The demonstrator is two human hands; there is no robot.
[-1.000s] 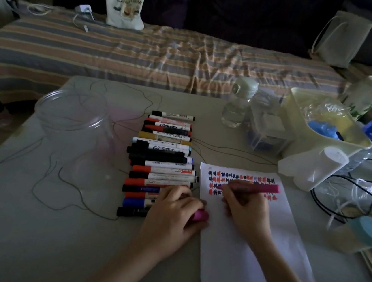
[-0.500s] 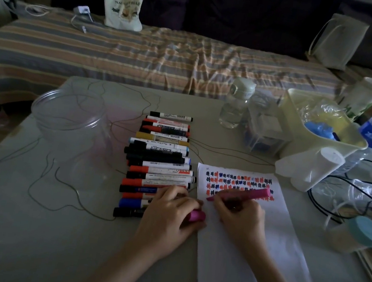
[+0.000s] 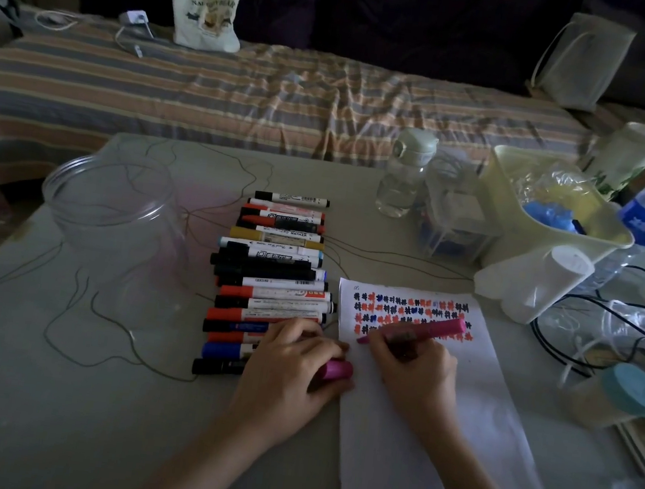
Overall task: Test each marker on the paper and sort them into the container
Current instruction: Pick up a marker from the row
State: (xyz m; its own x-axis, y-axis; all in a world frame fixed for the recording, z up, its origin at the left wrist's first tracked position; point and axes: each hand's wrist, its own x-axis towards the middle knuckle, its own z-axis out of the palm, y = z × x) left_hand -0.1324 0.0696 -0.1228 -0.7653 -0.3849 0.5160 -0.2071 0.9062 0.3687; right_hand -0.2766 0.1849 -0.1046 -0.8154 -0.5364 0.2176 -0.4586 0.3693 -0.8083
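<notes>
Clear plastic forms the wide-mouthed container (image 3: 113, 214) at the far left of the table (image 3: 30, 391); no marker can be made out inside it. Right of it lies the row of capped markers (image 3: 272, 278), still untested or unsorted. At the near end of that row the left hand (image 3: 289, 366) rests with its fingers curled round the pink cap (image 3: 334, 369). Further right, the right hand (image 3: 414, 373) grips the pink marker (image 3: 420, 331), whose tip has slid leftward over the last second to the left margin of the paper (image 3: 431, 440), beneath the rows of scribbles (image 3: 410, 312). That suggests a fresh test line is starting; capping and dropping into the container come afterwards.
</notes>
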